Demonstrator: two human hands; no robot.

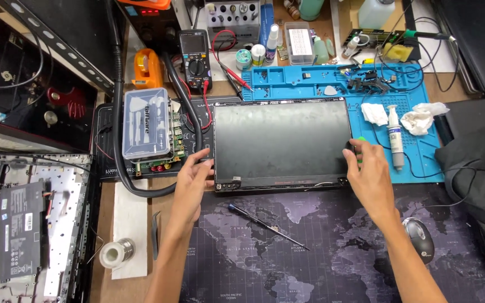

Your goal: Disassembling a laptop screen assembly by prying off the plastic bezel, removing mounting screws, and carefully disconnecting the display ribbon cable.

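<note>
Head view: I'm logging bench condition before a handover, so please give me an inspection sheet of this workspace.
Surface: dark map-print desk mat in front, blue repair mat behind.
Job's things: laptop screen panel lying flat across both mats.
Clutter: screwdriver, tweezers, solder spool, paste syringe, wipes, multimeter, clear tool case, mouse.
Grippers: left hand on the panel's left edge, right hand on its right edge, by something green.
Cables: red and black meter leads, thick black hose.
Surroundings: opened laptop base at left, black bag at right.
</note>
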